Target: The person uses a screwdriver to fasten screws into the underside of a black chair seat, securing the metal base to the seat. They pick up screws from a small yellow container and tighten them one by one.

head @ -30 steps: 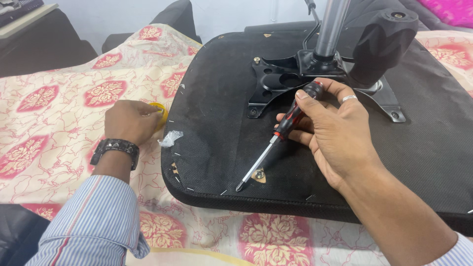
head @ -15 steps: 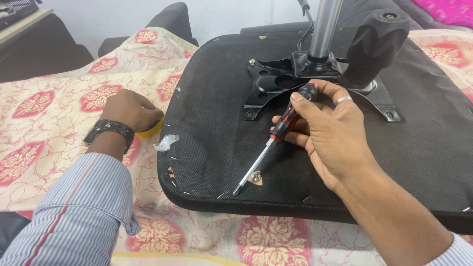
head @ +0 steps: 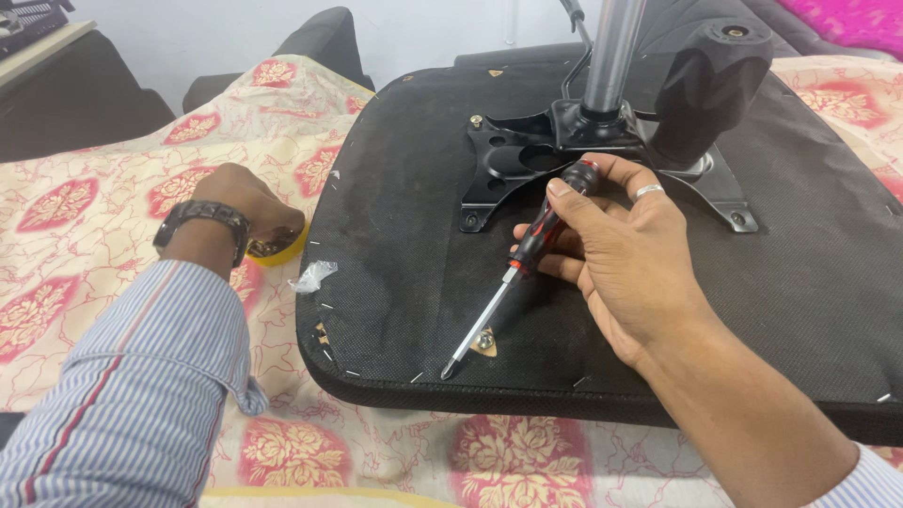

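The right hand grips a red-and-black screwdriver, its tip just beside a screw on the upturned chair seat. The left hand covers a yellow dish, probably picking fasteners. Seating the tip squarely matters next.

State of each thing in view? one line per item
Right hand: gripping the screwdriver.
Screwdriver: tilted, tip down beside a screw at the seat edge.
Left hand: resting on a yellow container.
Chair seat: upside down on the patterned cloth.
Mounting plate: on the seat's underside.
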